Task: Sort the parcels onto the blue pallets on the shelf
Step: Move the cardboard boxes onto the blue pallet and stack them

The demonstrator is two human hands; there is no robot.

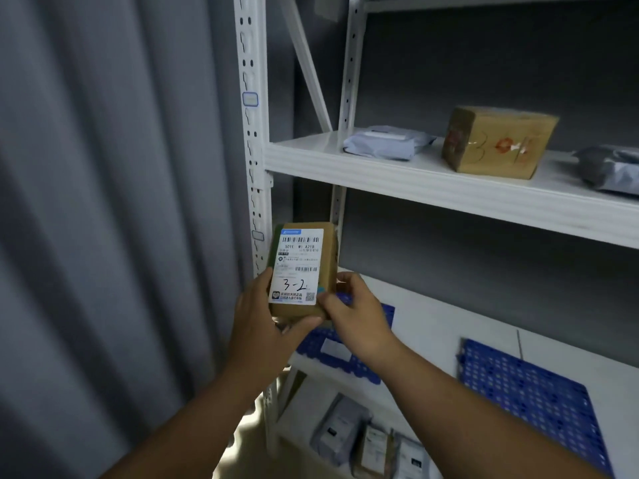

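Observation:
I hold a small brown cardboard parcel (304,267) upright in front of the shelf's left post, its white label marked "3-2" facing me. My left hand (262,326) grips its lower left edge and bottom. My right hand (356,316) grips its lower right side. Below the hands, on the middle shelf, lies a blue pallet (332,350) with a white tag, partly hidden by my right arm. A second blue pallet (529,392) lies further right on the same shelf.
The upper shelf board (415,178) carries a pale plastic mailer (383,143), a brown box (498,141) and a grey bag (612,167). Several grey and brown parcels (366,440) sit on the bottom level. A grey curtain (103,202) hangs at left.

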